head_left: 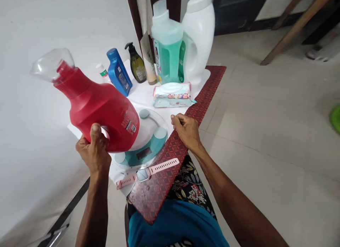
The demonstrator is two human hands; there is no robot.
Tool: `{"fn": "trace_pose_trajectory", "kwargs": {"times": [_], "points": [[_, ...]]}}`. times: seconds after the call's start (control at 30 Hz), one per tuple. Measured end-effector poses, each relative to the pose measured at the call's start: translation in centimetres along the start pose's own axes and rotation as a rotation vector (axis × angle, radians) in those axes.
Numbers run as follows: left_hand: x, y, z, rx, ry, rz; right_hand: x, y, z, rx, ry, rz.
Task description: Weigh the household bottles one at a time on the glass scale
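My left hand (93,148) grips the handle of a big red detergent bottle (102,105) with a clear cap (50,64). The bottle is tilted to the left, raised over a round glass scale (148,141). My right hand (187,130) rests loosely curled on the edge of the red patterned board (164,169) beside the scale, with nothing visible in it. A pink-strapped smartwatch (145,173) lies flat on the board in front of the scale.
At the back stand a white jug (200,38), a green detergent bottle (167,45), a dark pump bottle (136,64), a blue bottle (119,73) and a small white bottle (102,72). A wipes pack (172,95) lies before them. Wall left, tiled floor right.
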State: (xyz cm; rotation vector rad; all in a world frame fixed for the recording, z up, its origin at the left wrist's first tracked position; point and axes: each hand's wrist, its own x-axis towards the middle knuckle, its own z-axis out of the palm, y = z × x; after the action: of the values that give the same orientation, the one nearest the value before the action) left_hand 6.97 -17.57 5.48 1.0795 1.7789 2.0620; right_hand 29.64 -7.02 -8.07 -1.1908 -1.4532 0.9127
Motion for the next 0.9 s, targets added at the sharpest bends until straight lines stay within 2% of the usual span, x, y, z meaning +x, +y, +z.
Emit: {"fn": "trace_pose_trajectory", "kwargs": {"times": [0.13, 0.33, 0.47, 0.6, 0.7, 0.8, 0.9], "points": [[-1.4, -1.0, -0.4, -0.068, 0.030, -0.017, -0.1, 0.0, 0.1, -0.011, 0.011, -0.011], [-2.8, -2.6, -0.2, -0.018, 0.017, -0.025, -0.1, 0.1, 0.2, -0.026, 0.013, -0.002], [-3.1, -2.5, -0.5, 0.023, -0.073, 0.017, -0.1, 0.3, 0.3, -0.035, 0.021, 0.003], [-2.4, -2.5, -2.0, 0.105, -0.195, 0.135, -0.1, 0.4, 0.4, -0.026, 0.030, 0.007], [-1.1, -2.9, -3.9, 0.114, -0.097, 0.189, -0.1, 0.5, 0.4, -0.021, 0.032, -0.001], [0.3, -3.3, -5.6, 0.048, 0.016, 0.135, -0.1, 0.4, 0.3, -0.024, 0.034, -0.005], [0.9, -3.7, -6.5, 0.056, 0.058, 0.097, -0.1, 0.4, 0.3, -0.025, 0.034, 0.009]]}}
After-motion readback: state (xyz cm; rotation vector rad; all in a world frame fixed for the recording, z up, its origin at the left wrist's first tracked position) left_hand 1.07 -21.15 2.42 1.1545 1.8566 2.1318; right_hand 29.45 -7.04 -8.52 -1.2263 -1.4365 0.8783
